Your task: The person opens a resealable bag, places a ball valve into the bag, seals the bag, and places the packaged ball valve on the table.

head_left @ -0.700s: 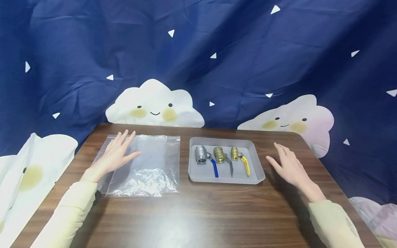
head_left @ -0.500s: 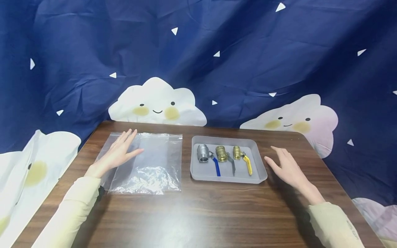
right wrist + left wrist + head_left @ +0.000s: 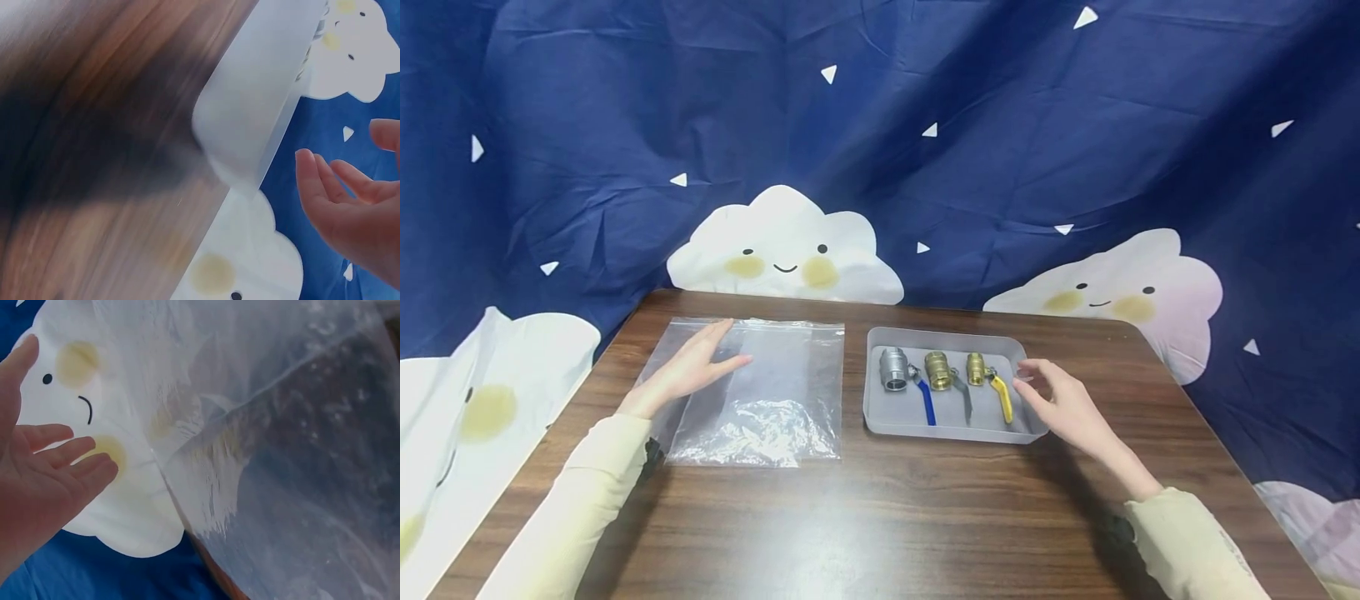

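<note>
A clear zip bag lies flat on the left of the table, with what looks like another bag beneath it. My left hand hovers over its left part, fingers stretched and holding nothing. To the right is a translucent shallow tray with three ball valves in a row: a silver valve with a blue lever, a brass valve with a grey lever and a smaller brass valve with a yellow lever. Over the tray's right rim is my right hand, its fingers loosely bent around nothing, nearest the yellow-lever valve.
The brown wooden table carries the bag and the tray side by side, with a gap between them. Behind the table hangs a blue curtain printed with white clouds and triangles.
My right hand has moved left, from beside the tray to over its right rim, and its fingers have bent a little. The left hand stays over the bag. The head view has shifted slightly.
</note>
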`<state>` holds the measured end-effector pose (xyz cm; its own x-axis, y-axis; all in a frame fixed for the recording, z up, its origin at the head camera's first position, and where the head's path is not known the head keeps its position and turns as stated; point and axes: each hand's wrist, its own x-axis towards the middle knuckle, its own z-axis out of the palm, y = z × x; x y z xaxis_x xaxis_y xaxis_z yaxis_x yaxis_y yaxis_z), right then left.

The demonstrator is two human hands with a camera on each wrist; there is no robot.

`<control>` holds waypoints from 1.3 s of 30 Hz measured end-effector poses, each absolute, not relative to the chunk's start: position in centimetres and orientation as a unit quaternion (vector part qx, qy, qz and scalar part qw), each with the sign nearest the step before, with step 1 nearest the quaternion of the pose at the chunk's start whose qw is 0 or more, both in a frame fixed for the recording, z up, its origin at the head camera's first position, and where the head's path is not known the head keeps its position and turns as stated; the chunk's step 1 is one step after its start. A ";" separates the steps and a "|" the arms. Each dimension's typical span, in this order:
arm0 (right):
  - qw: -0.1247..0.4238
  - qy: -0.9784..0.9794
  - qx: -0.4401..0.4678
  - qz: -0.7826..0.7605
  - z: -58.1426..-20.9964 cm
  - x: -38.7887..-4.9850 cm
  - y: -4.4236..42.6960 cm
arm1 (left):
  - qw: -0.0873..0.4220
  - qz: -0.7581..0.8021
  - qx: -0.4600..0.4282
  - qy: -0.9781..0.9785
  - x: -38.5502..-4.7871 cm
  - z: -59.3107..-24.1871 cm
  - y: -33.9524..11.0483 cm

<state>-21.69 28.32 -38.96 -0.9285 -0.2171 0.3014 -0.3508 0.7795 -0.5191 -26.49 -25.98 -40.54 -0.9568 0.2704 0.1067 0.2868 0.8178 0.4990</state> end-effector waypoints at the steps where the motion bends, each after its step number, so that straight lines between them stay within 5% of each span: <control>1: 0.105 -0.936 0.149 0.300 -38.9 -21.6 28.0 | 0.015 -0.264 -0.146 -0.953 -26.5 -40.6 -26.0; 22: -0.024 -0.881 0.194 0.430 -39.6 -19.5 21.2 | 0.041 -0.252 -0.136 -0.957 -27.6 -40.2 -24.7; 39: -0.156 -0.826 0.263 0.474 -40.9 -17.3 15.9 | -0.006 -0.290 -0.071 -0.955 -29.2 -40.0 -24.3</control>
